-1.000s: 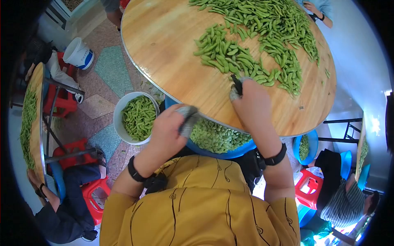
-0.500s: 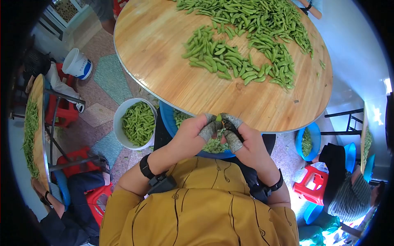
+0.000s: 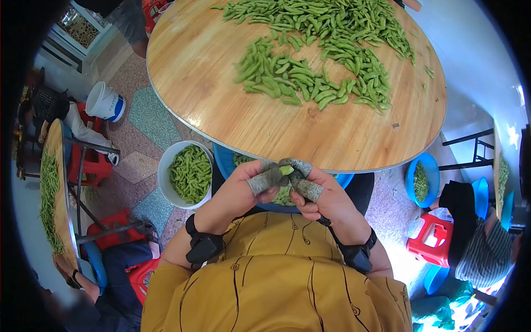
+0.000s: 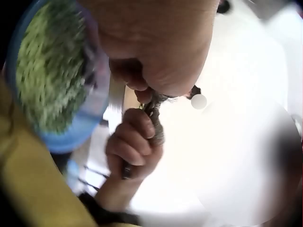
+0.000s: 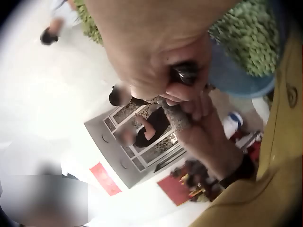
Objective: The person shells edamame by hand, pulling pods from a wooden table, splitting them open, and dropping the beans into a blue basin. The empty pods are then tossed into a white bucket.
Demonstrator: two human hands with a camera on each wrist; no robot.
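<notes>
The right hand [image 3: 327, 195] had left the pod pile [image 3: 357, 58] and met the left hand [image 3: 244, 183] at the six o'clock edge of the bench [image 3: 210, 72]. Both grips pinched one green pod [image 3: 286, 170], so work on it had probably begun.

Left of the round wooden table [image 3: 204, 77], a white plastic bucket [image 3: 98, 98] bears lettering [image 3: 115, 104], too small to read.

Hands [image 3: 245, 185] now together, pod [image 3: 286, 170] between fingertips
</notes>
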